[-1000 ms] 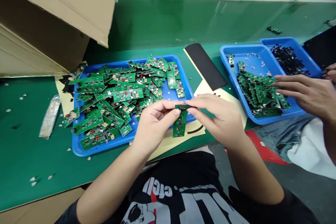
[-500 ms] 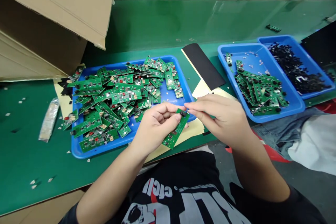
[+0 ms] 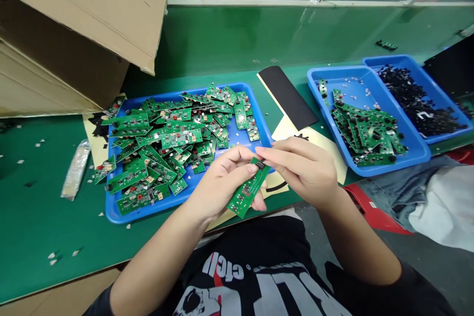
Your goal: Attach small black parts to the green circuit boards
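Note:
My left hand [image 3: 222, 185] grips a small green circuit board [image 3: 247, 190], tilted, over the table's near edge. My right hand [image 3: 301, 170] pinches the board's top end, fingertips on a small black part there. Both hands hover just in front of a blue tray [image 3: 111, 210] heaped with several green circuit boards [image 3: 166, 138].
A second blue tray [image 3: 414, 150] at the right holds more boards; a third [image 3: 433, 86] behind it holds small black parts. A black and cream sheet [image 3: 289, 94] lies between the trays. A large cardboard box [image 3: 74, 24] stands at the back left. A clear packet [image 3: 76, 170] lies at the left. Another person's lap [image 3: 425, 202] is at the right.
The board has tilted from hanging upright to slanting in my left hand. The other person's hand has left the right tray.

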Demonstrator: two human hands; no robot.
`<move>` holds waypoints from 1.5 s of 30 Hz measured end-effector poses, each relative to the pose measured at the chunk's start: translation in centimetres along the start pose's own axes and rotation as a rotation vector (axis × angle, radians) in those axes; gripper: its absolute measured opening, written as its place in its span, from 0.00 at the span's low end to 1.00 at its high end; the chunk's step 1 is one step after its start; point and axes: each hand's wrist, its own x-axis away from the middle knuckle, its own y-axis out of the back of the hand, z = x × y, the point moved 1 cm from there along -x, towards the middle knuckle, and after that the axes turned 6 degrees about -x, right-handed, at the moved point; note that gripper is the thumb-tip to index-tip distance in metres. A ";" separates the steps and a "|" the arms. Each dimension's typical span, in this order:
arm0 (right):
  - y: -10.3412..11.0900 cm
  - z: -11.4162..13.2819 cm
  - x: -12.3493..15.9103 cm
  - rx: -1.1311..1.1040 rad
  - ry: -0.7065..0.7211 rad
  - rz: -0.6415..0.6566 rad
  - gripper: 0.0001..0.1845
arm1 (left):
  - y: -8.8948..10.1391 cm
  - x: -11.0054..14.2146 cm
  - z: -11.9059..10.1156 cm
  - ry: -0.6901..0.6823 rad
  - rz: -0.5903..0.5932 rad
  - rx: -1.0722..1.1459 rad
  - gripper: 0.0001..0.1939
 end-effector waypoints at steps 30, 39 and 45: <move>1.9 1.9 0.2 -0.184 -0.013 0.087 0.10 | -0.1 2.0 -0.4 0.221 0.156 0.016 0.11; 1.1 1.5 0.8 -0.201 -0.027 0.093 0.18 | -1.2 2.3 -1.2 -0.055 -0.078 -0.597 0.08; 1.9 1.2 1.1 -0.608 -0.310 -0.043 0.22 | -0.9 2.4 -0.3 -0.430 -0.175 -0.970 0.13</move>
